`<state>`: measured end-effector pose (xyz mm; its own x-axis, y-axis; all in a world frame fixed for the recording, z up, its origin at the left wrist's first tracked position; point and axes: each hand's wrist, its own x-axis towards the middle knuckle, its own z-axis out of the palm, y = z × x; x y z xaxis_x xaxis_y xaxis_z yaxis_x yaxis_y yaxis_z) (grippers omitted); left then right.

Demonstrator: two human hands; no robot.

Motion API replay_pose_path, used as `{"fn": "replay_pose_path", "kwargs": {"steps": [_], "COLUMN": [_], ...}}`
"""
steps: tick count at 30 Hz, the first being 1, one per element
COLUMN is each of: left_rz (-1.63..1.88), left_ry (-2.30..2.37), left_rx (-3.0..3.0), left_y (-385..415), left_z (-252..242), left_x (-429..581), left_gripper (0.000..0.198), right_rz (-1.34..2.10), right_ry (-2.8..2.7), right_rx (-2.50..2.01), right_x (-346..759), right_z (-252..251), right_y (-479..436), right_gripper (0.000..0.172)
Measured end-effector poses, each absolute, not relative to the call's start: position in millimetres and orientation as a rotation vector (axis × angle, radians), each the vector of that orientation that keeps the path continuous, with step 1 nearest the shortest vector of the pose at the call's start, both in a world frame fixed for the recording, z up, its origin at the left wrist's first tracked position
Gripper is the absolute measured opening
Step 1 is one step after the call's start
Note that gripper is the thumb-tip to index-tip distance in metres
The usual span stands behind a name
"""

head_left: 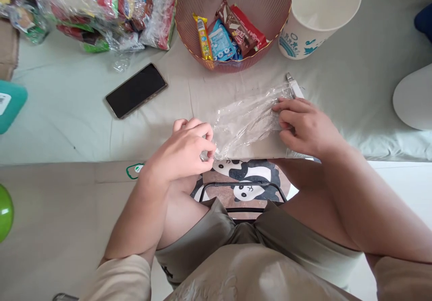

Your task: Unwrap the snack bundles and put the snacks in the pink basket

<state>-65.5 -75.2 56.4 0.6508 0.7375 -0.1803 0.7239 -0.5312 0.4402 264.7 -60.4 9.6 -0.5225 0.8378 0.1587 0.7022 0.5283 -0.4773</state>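
I log, far right: one open-topped paper cup (312, 35), white, blue print. Left, on the grey-green cloth (67, 130): one phone (136, 91), screen dark. Left edge: one teal object (13, 105), partly in view. Near left: one shiny green round object (4, 213). Near centre: one panda-printed surface (249, 193).

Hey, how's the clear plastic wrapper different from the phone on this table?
The clear plastic wrapper is see-through and shiny; the phone has a dark, blank screen.
The wrapper is creased and loose, while the phone is flat with firm edges.
The wrapper is between the left hand and right hand, touching both; the phone lies apart from them.
Both are over the pale cloth.
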Motion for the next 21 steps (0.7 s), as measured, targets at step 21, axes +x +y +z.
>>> {"fn": "replay_pose_path", "kwargs": {"steps": [21], "left_rz": [0.033], "left_ry": [1.582], "left_rx": [1.842], "left_y": [-33.6], "left_z": [43.4], "left_x": [-57.5], "left_gripper": [0.009], "right_rz": [0.362], "right_ry": [-2.396], "right_rx": [-1.351], "right_x": [259.3], "right_z": [7.3], "right_y": [-66.0], "right_gripper": [0.005]}}
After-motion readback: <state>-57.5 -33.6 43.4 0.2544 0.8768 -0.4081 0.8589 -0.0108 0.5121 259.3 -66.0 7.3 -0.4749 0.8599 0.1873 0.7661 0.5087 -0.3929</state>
